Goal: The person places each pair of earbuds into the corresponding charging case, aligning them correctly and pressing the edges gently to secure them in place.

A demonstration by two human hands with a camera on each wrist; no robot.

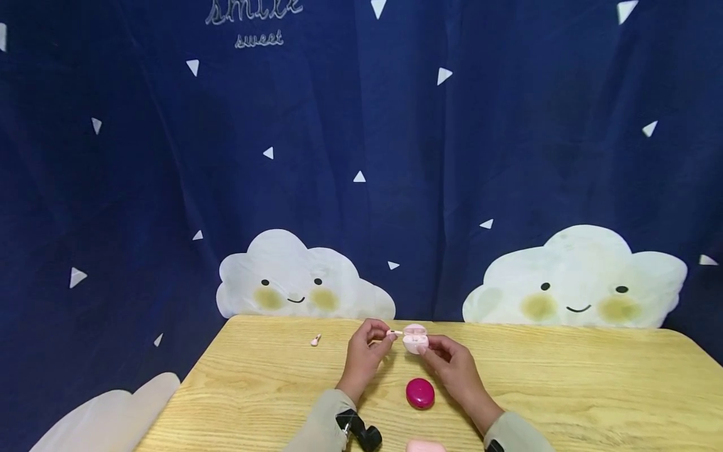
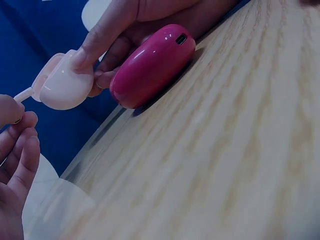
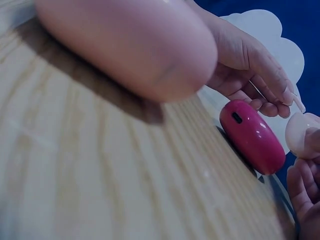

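My left hand [image 1: 364, 355] pinches a pale pink earbud [image 1: 395, 332] between thumb and fingers, its stem pointing at the charging case. In my right hand [image 1: 456, 371] is that light pink earbud case [image 1: 415, 344], gripped by thumb and fingers with its lid raised. The left wrist view shows the earbud's stem [image 2: 23, 95] right at the case's opening, and the case [image 2: 67, 82] held above the table. A second earbud [image 1: 315, 340] lies on the table, left of my left hand. Between my forearms sits a glossy magenta rounded case [image 1: 420, 393], closed, with a port on its side.
Close to me at the table's front lies another pink rounded object [image 1: 426, 446], large in the right wrist view. The wooden table [image 1: 593, 383] ends at a dark blue curtain [image 1: 316, 157] with white clouds. A black wrist device [image 1: 361, 430] is strapped over my left sleeve.
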